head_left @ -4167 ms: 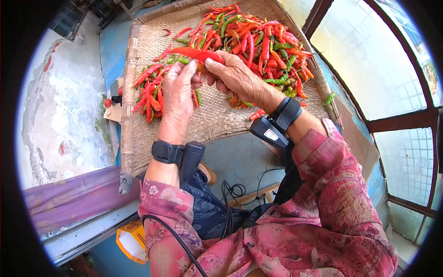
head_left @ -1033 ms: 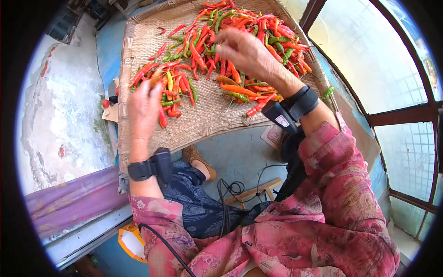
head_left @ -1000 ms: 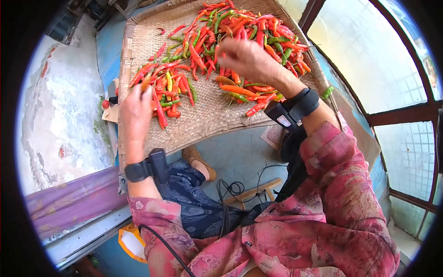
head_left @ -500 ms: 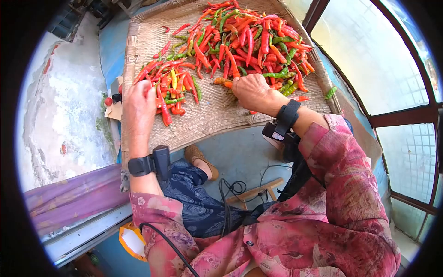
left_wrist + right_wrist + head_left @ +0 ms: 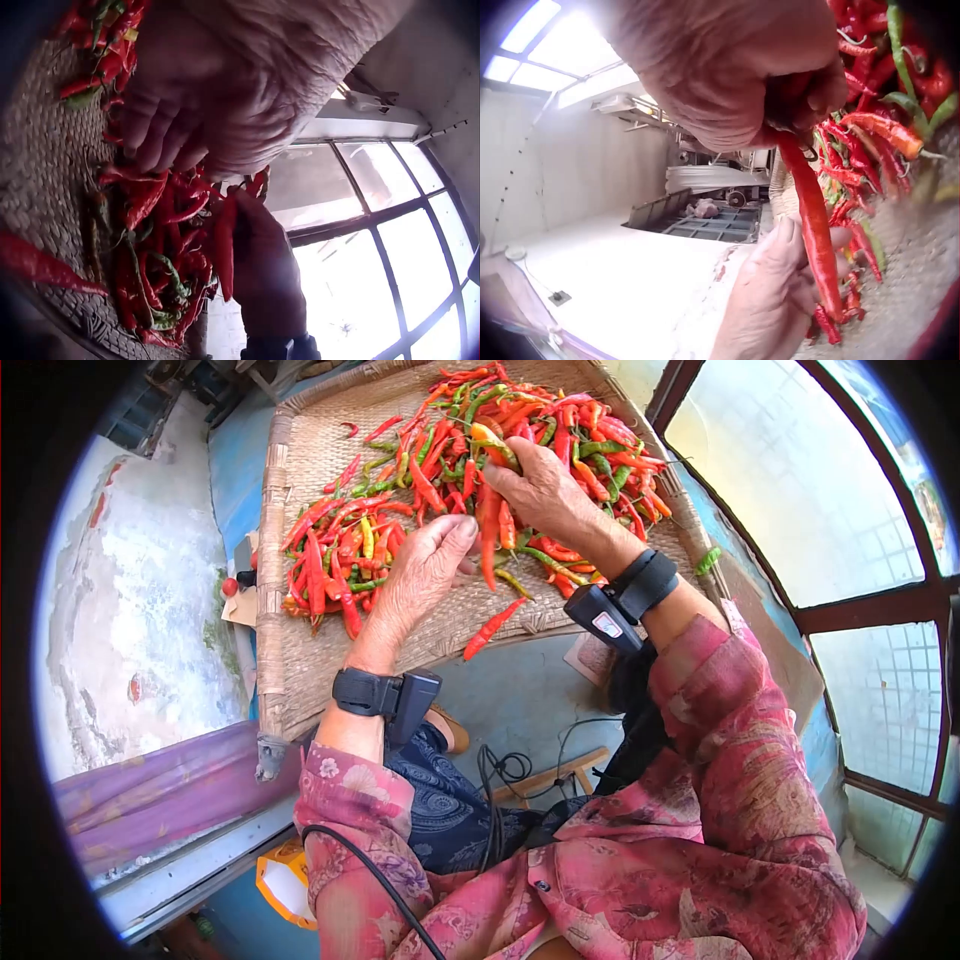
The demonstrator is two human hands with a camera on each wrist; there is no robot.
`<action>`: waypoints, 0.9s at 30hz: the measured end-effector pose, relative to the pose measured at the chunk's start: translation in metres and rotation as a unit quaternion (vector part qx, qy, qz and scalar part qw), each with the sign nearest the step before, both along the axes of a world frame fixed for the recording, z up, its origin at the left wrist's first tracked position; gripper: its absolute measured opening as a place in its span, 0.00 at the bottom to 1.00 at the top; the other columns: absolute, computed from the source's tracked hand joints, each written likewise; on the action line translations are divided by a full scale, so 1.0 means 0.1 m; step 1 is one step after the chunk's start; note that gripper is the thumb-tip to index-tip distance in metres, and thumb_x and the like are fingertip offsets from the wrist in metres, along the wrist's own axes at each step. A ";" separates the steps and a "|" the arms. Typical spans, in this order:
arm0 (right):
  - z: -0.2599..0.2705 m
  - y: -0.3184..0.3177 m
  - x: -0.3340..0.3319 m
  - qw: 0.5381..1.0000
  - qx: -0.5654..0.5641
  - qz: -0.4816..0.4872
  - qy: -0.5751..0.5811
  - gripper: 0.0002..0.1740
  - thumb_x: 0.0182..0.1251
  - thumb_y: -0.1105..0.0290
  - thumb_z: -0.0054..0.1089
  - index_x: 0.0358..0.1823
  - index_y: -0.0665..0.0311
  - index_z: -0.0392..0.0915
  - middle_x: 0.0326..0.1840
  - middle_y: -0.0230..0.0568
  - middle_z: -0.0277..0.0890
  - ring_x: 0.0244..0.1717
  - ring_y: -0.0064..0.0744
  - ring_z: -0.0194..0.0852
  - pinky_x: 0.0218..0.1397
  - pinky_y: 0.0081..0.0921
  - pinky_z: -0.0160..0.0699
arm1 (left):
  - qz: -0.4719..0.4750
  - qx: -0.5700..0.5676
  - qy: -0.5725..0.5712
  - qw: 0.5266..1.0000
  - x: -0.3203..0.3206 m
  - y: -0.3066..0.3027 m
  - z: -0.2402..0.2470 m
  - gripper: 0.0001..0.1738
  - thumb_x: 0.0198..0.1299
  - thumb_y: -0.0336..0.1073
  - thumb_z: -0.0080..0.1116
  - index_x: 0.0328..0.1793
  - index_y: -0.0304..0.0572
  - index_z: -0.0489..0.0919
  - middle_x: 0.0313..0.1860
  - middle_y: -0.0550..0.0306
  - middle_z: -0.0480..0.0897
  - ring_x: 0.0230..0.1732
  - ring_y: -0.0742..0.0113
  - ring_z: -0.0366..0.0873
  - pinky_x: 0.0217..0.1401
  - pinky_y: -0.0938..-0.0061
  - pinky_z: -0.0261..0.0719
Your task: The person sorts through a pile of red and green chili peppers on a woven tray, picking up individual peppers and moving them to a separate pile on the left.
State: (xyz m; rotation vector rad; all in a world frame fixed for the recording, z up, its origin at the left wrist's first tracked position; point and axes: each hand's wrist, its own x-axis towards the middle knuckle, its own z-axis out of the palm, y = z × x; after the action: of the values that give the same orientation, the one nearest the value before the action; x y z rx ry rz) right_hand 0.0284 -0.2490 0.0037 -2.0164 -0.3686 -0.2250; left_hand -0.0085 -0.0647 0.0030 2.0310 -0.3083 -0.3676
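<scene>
The right hand [image 5: 540, 485] is raised over the woven tray [image 5: 272, 610] in the upper middle of the frame. It is pinched tight on the stem end of one long red chili [image 5: 487, 535], which hangs straight down from it. The left hand [image 5: 415, 580] comes up from below, fingers loosely extended and not closed on anything. In the right wrist view its fingertips lie just against the lower half of that chili, so the two hands are nearly together.

Behind the right hand, the big heap [image 5: 560, 420] of red, orange and green chilies fills the tray's upper right, up to the far rim. A smaller heap [image 5: 340, 555] sits at centre left, close to the left rim. Between the two heaps and along the near edge the weave is bare, and that is the widest open room, right under the left hand. A single red chili [image 5: 492, 627] lies there near the front rim. One green chili [image 5: 711, 560] lies outside the tray, past its right rim.

On the right, the dark window frame [image 5: 870, 605] stands close beside the tray. On the left, pale rough concrete [image 5: 140, 580] runs alongside. Blue floor [image 5: 520, 690] shows under the tray's near edge.

The camera [image 5: 600, 622] strapped to the right wrist carries a small white label, too small to read.
</scene>
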 end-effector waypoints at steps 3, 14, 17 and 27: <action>0.08 0.06 -0.05 0.988 0.127 0.058 0.065 0.14 0.62 0.65 0.54 0.36 0.72 0.71 0.21 0.45 0.74 0.25 0.32 0.77 0.27 0.31 0.74 | 0.014 -0.163 0.041 0.986 -0.06 -0.20 0.09 0.25 0.63 0.51 0.52 0.53 0.36 0.73 0.35 0.60 0.80 0.33 0.78 0.74 0.33 0.81 0.74; 0.23 -0.04 -0.06 0.956 0.233 0.069 0.164 0.21 0.67 0.55 0.43 0.33 0.69 0.71 0.24 0.38 0.72 0.17 0.22 0.62 0.20 0.22 0.64 | 0.269 0.151 -0.202 0.930 0.16 0.59 0.34 0.16 0.63 0.45 0.46 0.39 0.38 0.76 0.26 0.52 0.80 0.29 0.65 0.78 0.31 0.67 0.74; 0.21 0.02 -0.04 0.937 0.281 0.094 0.186 0.16 0.66 0.60 0.44 0.32 0.68 0.71 0.24 0.36 0.72 0.18 0.22 0.63 0.20 0.22 0.66 | 0.257 0.402 -0.292 0.828 0.09 1.07 0.27 0.14 0.63 0.41 0.45 0.43 0.40 0.76 0.31 0.45 0.80 0.34 0.43 0.77 0.41 0.53 0.73; 0.13 0.37 -0.14 0.937 0.170 0.222 0.211 0.14 0.70 0.62 0.46 0.30 0.63 0.73 0.19 0.25 0.67 0.15 0.12 0.59 0.17 0.13 0.61 | 0.195 -0.057 -0.108 0.973 -0.20 0.58 0.37 0.21 0.64 0.45 0.52 0.55 0.39 0.75 0.38 0.63 0.79 0.35 0.78 0.74 0.34 0.85 0.71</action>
State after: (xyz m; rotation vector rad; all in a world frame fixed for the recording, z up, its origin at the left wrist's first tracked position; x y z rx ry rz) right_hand 0.0146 -0.2121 0.0168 -1.5382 -0.4618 0.3991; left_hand -0.0284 -0.0071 0.0402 1.9633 -0.0540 0.1137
